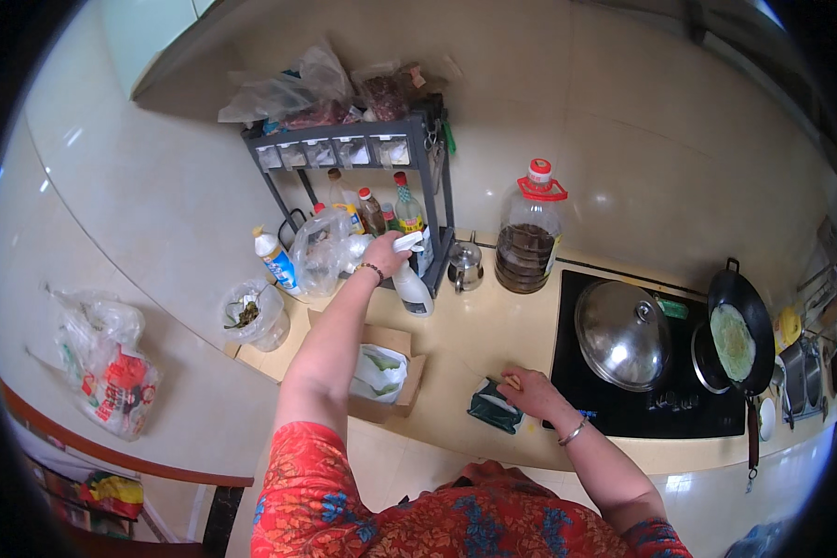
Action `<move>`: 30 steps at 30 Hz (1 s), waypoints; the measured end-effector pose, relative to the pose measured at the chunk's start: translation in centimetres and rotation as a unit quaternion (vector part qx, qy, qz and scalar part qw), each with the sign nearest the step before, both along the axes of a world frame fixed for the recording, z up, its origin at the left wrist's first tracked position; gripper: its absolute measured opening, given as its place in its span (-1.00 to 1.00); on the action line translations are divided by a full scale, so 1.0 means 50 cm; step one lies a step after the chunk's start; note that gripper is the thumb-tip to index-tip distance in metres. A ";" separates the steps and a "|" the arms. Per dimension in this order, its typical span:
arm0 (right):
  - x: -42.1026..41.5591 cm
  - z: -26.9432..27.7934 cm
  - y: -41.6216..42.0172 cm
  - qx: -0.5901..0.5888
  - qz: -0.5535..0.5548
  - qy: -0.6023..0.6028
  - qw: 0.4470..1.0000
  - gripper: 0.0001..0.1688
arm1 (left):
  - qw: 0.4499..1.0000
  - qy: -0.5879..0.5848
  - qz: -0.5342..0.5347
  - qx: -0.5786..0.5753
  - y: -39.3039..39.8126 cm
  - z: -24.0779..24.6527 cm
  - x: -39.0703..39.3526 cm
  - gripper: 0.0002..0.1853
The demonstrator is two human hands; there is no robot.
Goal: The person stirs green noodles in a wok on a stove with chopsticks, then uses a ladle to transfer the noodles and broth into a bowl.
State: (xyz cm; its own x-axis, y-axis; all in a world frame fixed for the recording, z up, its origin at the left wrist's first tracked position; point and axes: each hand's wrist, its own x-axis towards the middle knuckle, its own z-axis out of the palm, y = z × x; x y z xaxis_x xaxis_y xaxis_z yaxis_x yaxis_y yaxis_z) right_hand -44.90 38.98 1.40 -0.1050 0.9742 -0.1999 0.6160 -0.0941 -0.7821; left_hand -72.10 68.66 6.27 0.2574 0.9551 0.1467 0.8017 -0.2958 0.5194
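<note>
My left hand (386, 255) is on the neck of a white spray bottle (413, 289), which stands upright on the counter in front of the dark rack. The bottle's white trigger head shows to the right of my fingers. My right hand (530, 392) is over a dark green soft packet (495, 406) with a white top, near the counter's front edge. A small tan object (511, 381) shows between its thumb and fingers. Between my arms an open cardboard box (413, 383) holds a white bag with green shapes on it.
A large oil jug (528, 254) and a small steel pot (466, 266) stand at the wall. On the black cooktop (694, 415) are a domed steel lid (624, 338) and a frying pan (757, 307) holding a pale green pancake. A plastic-lined bin (272, 324) stands left.
</note>
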 end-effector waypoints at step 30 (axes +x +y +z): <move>-0.015 0.054 -0.133 0.055 -0.020 -0.011 0.998 -0.64 | 0.962 -0.136 -0.202 0.124 -0.632 -0.044 0.154 -0.31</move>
